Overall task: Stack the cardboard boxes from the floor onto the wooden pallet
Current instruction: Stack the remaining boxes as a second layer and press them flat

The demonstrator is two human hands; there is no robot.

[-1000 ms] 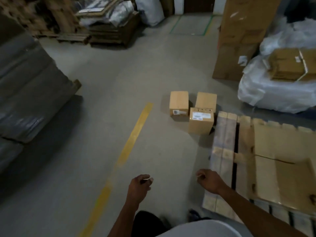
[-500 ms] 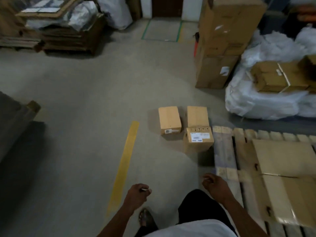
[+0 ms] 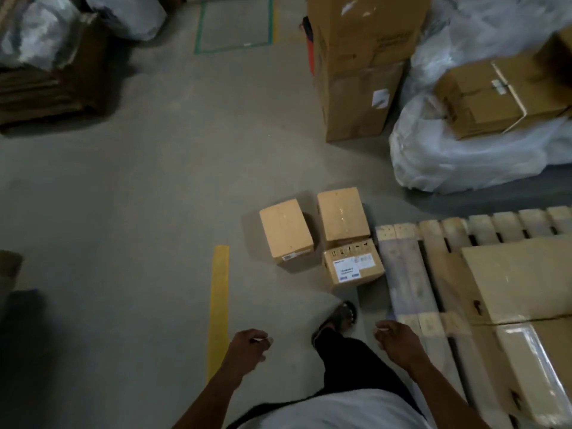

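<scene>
Boxes: two cardboard boxes (image 3: 318, 236) on bare floor (image 3: 139, 196), just beside wooden pallet (image 3: 408, 274) edge
Hands: left hand (image 3: 249, 346), right hand (image 3: 397, 339) loosely curled, empty

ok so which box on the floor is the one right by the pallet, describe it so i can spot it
Find the wooden pallet on the right; two small cardboard boxes sit on the floor by its left edge. It is the right-hand box, next to the slats. Unlike the left box, its near face carries a large white label.

Warehouse; concrete floor (image 3: 139, 196) with yellow line (image 3: 219, 305); wooden pallet (image 3: 411, 274); stacked cartons (image 3: 356, 72); plastic-wrapped goods (image 3: 464, 156)
</scene>
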